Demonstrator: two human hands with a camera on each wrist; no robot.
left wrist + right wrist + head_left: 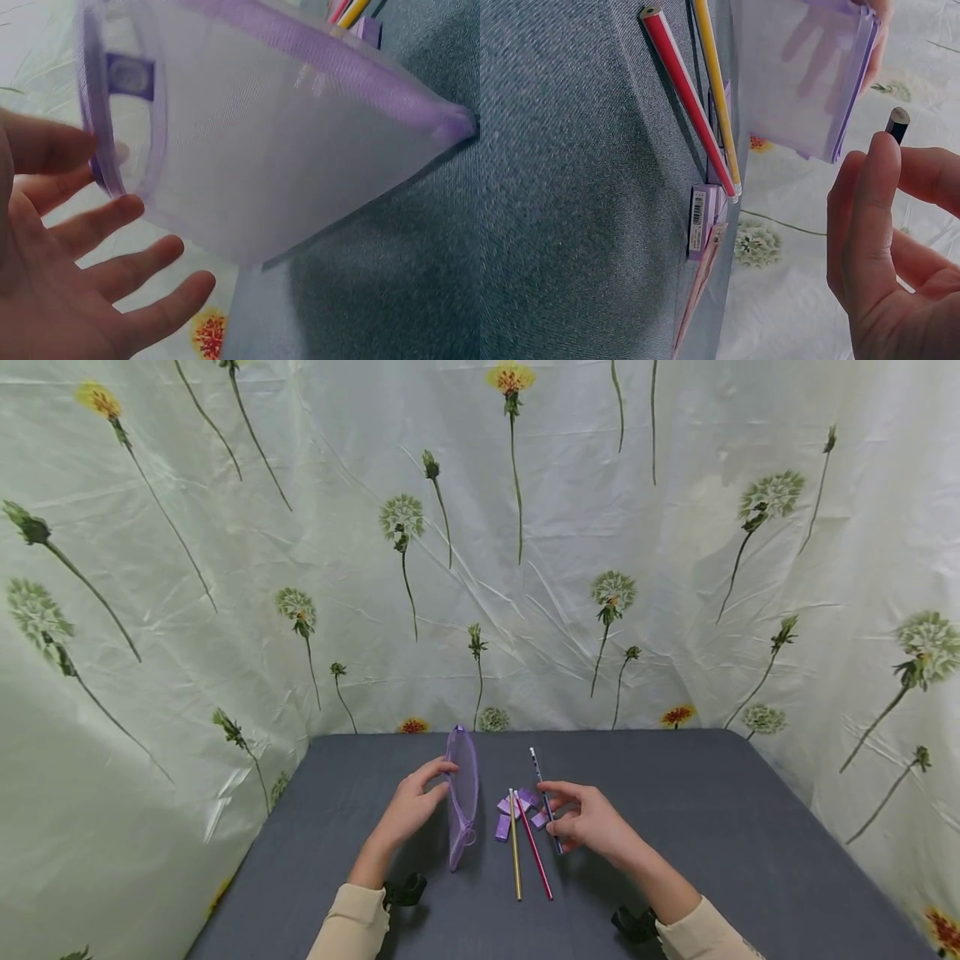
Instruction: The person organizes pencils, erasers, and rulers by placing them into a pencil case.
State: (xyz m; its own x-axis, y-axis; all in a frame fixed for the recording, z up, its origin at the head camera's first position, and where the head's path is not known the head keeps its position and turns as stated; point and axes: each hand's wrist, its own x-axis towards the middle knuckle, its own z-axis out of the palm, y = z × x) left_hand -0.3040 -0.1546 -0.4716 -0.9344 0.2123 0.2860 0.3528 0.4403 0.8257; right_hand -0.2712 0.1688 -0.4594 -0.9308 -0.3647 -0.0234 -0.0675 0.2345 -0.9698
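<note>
A translucent purple mesh zip pouch point(465, 777) stands on edge on the table. My left hand point(416, 802) pinches its upper edge between thumb and index finger, while the other fingers spread loosely beside the mesh in the left wrist view. Right of the pouch, my right hand point(588, 818) holds a dark pencil point(537, 766), its white-tipped end pointing away; the unsharpened end point(898, 118) shows past the thumb in the right wrist view. Between the hands lie a yellow pencil point(515, 856) and a red pencil point(537, 856), with their far ends over small purple blocks point(502, 828).
One purple block point(704, 217) carries a barcode label. Behind the dark grey table point(675, 827) hangs a pale curtain point(555, 635) printed with dandelions. Black straps with cameras point(408, 890) sit at both wrists.
</note>
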